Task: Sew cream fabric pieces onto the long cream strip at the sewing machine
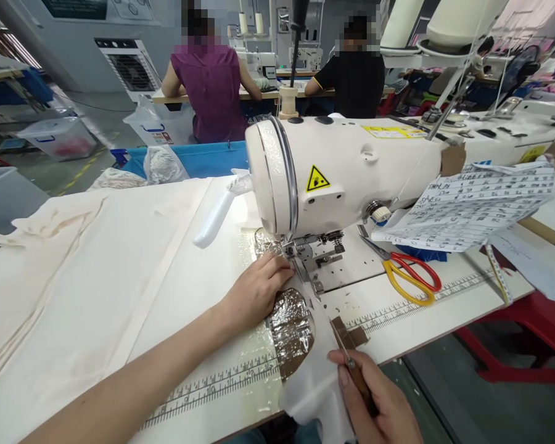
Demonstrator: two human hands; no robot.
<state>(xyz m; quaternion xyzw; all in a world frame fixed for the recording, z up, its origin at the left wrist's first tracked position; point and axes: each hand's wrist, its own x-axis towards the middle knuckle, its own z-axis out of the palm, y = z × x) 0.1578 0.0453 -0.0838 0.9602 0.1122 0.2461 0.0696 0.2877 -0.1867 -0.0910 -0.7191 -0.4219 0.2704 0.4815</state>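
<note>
The step in hand seems to be guiding the white cloth [321, 342], which lies below the head of the sewing machine [333, 166]. The left hand [254, 290] rests there, but I cannot tell whether it pinches the cloth; the right hand [382, 394] is closed around an awl [361, 383]. The next move probably calls for keeping the edge flat. Fingers hide the stitching point; the cloth's lower end is cut off.

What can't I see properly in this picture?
Head view: whatever lies beneath the left hand, hidden by that hand.
Head view: part of the pointed tool, covered by the right hand.
Head view: the paper, its small lettering too blurry to read fully.
Head view: the red stool, cut off by the right edge.
</note>
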